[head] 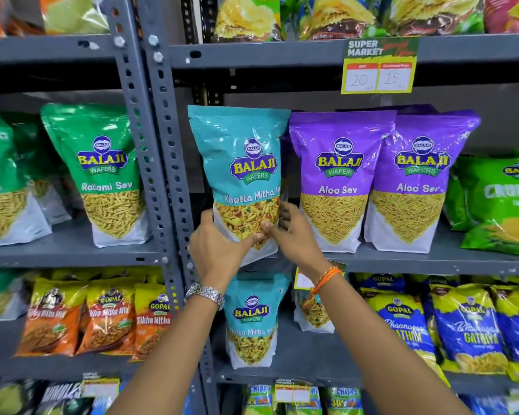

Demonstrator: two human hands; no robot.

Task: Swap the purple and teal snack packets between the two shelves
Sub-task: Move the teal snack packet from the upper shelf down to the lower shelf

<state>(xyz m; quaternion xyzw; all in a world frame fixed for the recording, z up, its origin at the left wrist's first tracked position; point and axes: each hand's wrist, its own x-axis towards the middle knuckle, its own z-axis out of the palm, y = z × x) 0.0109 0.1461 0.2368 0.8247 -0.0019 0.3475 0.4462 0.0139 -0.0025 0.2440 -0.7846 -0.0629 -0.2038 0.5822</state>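
A teal Khatta Mitha packet [240, 163] stands upright at the left end of the upper shelf [402, 260]. My left hand [219, 250] grips its lower left corner and my right hand [291, 232] grips its lower right edge. Two purple Aloo Sev packets [337, 175] [420, 178] stand just right of it on the same shelf. On the lower shelf [312, 375], another teal packet [252, 319] stands between my forearms, and a third teal packet [312, 316] is mostly hidden behind my right wrist.
Grey perforated uprights [168, 163] split the rack. Green sev packets [102, 172] fill the left bay; a green bag [504, 202] lies right of the purple ones. Blue-yellow packets [462, 327] and orange packets [102, 319] flank the lower teal ones. A price tag [378, 67] hangs above.
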